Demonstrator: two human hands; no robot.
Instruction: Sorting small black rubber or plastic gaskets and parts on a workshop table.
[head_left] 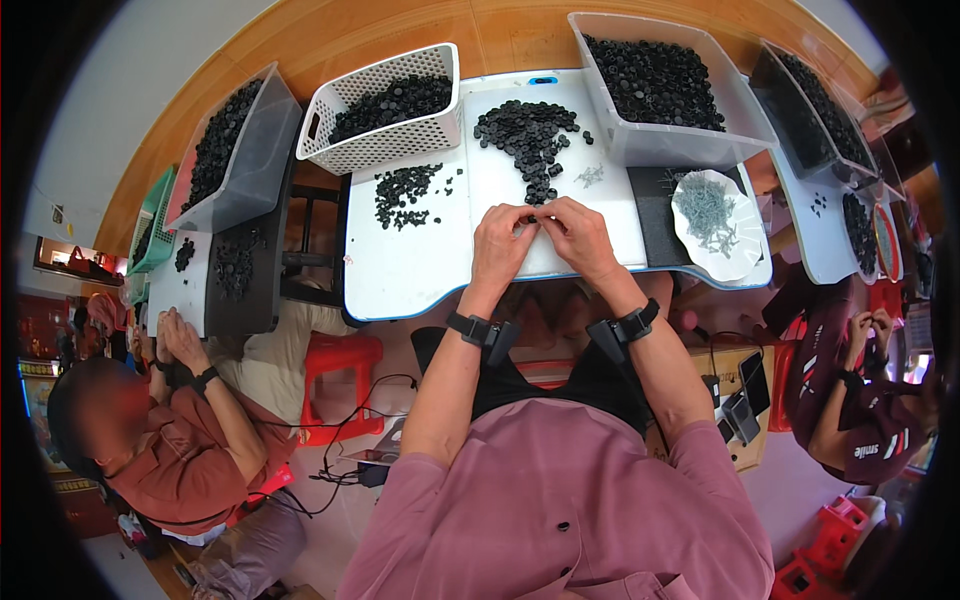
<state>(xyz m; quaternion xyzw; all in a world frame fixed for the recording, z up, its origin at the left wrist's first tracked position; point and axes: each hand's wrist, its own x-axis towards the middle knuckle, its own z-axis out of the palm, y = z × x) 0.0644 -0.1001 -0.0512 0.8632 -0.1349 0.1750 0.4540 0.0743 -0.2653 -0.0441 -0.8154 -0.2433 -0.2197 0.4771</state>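
Small black part, pinched betw. both hands at near edge of white table.
Left hand & right hand meet fingertip to fingertip, clenched on it; part mostly hidden by fingers, shape unclear. Black parts pile just beyond; tray of grey pins to the right.

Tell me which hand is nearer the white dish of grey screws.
Right. The right hand is the closer one to the white dish, which sits off to its right; the left hand is farther, on the right hand's other side.
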